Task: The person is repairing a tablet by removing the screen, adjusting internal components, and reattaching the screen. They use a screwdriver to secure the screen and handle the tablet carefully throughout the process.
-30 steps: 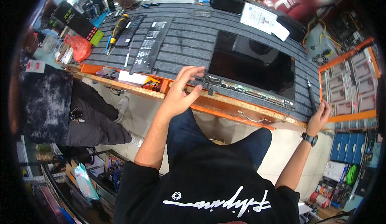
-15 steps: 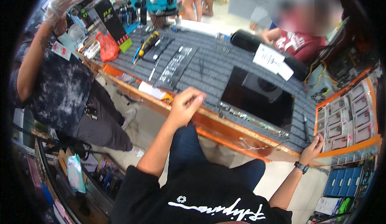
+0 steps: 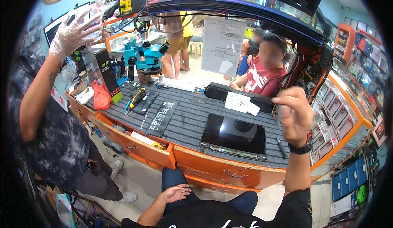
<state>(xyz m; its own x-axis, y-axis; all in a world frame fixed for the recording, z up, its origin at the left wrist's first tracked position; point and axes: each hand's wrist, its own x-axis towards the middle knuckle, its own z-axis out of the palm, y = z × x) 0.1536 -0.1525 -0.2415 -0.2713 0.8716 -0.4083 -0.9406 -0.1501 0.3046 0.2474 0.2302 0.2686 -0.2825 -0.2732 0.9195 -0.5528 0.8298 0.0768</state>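
Note:
My left hand (image 3: 177,193) rests on my thigh below the bench edge, fingers loosely stretched and holding nothing. Raised over the bench's right end is my right hand (image 3: 295,115), a dark watch on its wrist. Its fingers are bent, with a gap between index finger and thumb, and I see nothing held. Beneath and left of it lies a black display panel (image 3: 241,136), a thin circuit strip along its near edge. A black pen-like tool (image 3: 282,147) lies beside the panel. Further left are a flat black battery (image 3: 161,119) and a yellow-and-black screwdriver (image 3: 137,98).
A partly open drawer (image 3: 135,147) juts out at the left front. Behind the panel lie a long black case (image 3: 217,91) and white papers (image 3: 237,102). A teal microscope (image 3: 148,58) stands at the back. A co-worker's gloved hand (image 3: 73,33) is raised at left; another person (image 3: 266,74) sits opposite.
My view has tilted up. My left hand has gone from the bench edge to my thigh. The right hand has risen from the bench's right corner to above the bench.

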